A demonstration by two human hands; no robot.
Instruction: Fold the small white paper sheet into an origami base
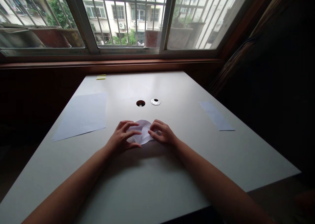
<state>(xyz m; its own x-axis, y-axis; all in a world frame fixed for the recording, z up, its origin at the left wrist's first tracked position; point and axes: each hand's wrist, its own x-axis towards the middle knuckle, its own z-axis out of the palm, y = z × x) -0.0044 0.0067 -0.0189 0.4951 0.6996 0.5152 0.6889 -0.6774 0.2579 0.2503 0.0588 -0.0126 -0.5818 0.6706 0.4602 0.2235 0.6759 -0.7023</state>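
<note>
White rounded paper lies near the middle of a white table, between two bare hands. From the left, a large pale sheet is laid flat, with another edge seeming to show beneath it; no fold is visible in it, so it is judged to be unworked. Behind it, near the far edge, small yellow strips are set down. Next comes the left hand, its fingers arched and its thumb held well apart from them over the paper's left side; whether the paper is pressed by the fingertips cannot be told. In the centre, faint lines like creases and a seeming overlap at the lower right are shown by the paper, so shaping is judged to be begun but not finished; how much is left cannot be told. Beyond it, a round hole and a silvery ring are seen side by side. The right hand is curled at the paper's right side, thumb and fingertips close together, though a pinch cannot be confirmed. Farthest right, narrow pale paper is left flat and apparently untouched.
</note>
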